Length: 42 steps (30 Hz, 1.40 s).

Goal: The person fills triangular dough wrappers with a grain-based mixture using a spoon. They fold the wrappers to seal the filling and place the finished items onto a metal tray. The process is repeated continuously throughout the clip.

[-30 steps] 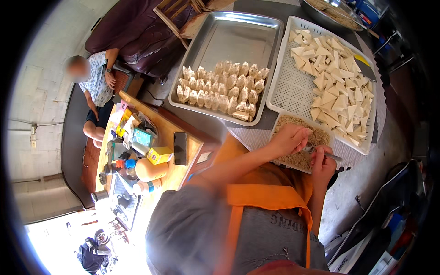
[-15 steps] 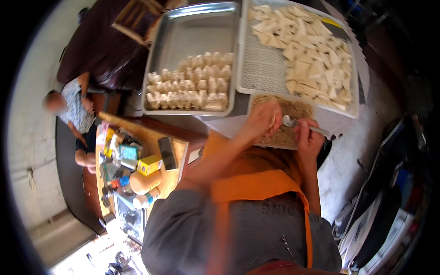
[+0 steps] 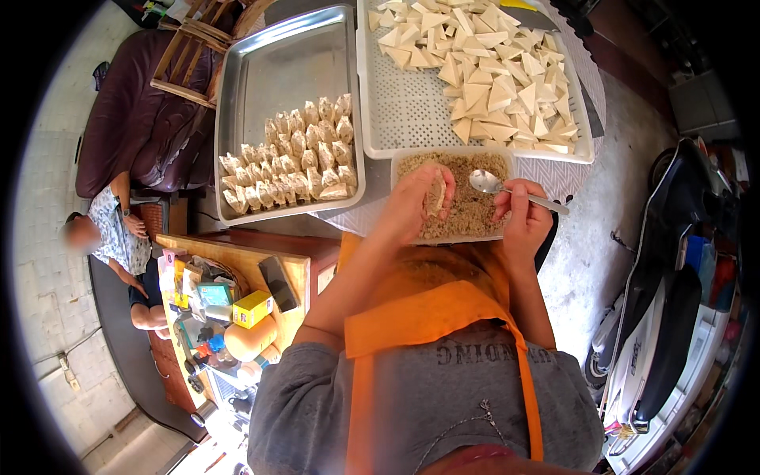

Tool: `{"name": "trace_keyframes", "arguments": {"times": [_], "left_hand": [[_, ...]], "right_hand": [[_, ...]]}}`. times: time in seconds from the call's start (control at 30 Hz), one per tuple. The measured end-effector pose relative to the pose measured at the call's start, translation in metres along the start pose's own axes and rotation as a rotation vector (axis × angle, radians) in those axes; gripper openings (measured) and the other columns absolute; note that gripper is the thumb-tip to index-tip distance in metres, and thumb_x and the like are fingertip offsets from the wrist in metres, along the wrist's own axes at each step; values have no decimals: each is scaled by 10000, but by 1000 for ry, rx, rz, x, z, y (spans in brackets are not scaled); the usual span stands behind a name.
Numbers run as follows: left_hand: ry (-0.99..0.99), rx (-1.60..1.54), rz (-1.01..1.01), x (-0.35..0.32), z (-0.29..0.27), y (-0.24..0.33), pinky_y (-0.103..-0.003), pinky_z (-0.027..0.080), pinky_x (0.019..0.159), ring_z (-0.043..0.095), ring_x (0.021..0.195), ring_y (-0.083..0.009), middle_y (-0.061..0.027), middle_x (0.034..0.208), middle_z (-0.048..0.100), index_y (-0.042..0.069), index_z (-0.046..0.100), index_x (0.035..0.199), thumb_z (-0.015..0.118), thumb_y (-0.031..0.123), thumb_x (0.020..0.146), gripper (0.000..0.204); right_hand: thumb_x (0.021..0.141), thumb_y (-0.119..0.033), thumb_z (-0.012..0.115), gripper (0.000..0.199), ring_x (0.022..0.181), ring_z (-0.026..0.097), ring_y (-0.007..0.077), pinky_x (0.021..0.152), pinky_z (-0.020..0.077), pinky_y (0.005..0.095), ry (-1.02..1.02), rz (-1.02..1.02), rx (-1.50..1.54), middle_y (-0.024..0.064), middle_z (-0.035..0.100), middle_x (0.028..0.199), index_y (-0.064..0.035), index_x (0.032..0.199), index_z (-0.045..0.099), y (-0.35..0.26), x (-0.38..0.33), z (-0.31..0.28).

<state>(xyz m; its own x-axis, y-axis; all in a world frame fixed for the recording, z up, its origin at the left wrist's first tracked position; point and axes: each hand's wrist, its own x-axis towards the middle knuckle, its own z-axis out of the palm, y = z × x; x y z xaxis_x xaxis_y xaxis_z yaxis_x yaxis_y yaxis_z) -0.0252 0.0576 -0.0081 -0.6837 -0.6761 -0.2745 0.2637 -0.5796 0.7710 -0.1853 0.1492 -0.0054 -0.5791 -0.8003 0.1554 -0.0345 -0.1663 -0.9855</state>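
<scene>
My left hand [image 3: 412, 204] is curled around a pale tofu-like piece [image 3: 435, 195] with brown crumbly filling showing at its side. Between the thumb and fingers of my right hand [image 3: 526, 217] is the handle of a metal spoon [image 3: 484, 180]. The spoon's bowl looks nearly bare and hangs just apart from the piece. Both hands are over a rectangular plastic tub [image 3: 513, 165] of crumbly brown filling [image 3: 467, 215]. Behind the tub, to the right, pale triangular pieces [image 3: 499, 79] are heaped in a white perforated tray [image 3: 396, 111].
At left, a metal tray [image 3: 289, 59] bears rows of filled pieces [image 3: 293, 162]. A wooden table [image 3: 294, 257] with bottles, boxes and a phone [image 3: 278, 283] stands at my left. Beyond it sits another person [image 3: 123, 222]. A motorbike [image 3: 649, 317] is at right.
The spoon's bowl and my left hand have drawn slightly apart, and the held piece now shows more fully. The whole view has shifted, so the trays appear farther left and higher.
</scene>
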Motion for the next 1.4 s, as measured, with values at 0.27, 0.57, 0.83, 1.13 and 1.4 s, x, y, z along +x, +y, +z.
{"name": "trace_keyframes", "arguments": {"times": [0.27,0.57,0.83,1.13,1.4], "left_hand": [[132,171,-36,-2,2,-8,-309,469,700,521,826,-155,-44,1004,562,94,508,1169,163,534,1008,582],[54,398,142,-5,-3,-5,-280,462,698,513,814,-147,-41,995,562,70,498,1182,110,526,1008,624],[113,277,125,-4,-5,-8,-271,444,657,513,747,-121,-36,890,549,73,518,1115,121,540,1002,624],[158,397,160,-2,-6,-9,-244,369,416,441,440,-110,-21,555,487,49,528,727,350,357,1018,459],[227,464,142,-11,-19,34,-276,354,360,440,382,-113,-23,516,508,42,534,640,435,309,992,454]], "right_hand": [[956,-71,510,133,589,570,102,532,461,235,-253,-183,-299,60,608,725,22,930,603,-15,0,33],[966,-99,509,143,546,533,78,492,437,212,-250,-110,-253,35,604,705,5,945,604,-18,4,33],[975,-110,502,151,559,526,61,494,428,195,-284,88,-86,35,596,700,0,946,600,-12,-7,17],[940,-68,528,139,557,583,149,500,440,266,-248,-73,-446,87,616,681,25,886,616,-7,4,2],[904,-24,550,107,573,615,227,515,462,325,-307,-161,-564,121,624,714,40,846,614,12,-4,4]]}}
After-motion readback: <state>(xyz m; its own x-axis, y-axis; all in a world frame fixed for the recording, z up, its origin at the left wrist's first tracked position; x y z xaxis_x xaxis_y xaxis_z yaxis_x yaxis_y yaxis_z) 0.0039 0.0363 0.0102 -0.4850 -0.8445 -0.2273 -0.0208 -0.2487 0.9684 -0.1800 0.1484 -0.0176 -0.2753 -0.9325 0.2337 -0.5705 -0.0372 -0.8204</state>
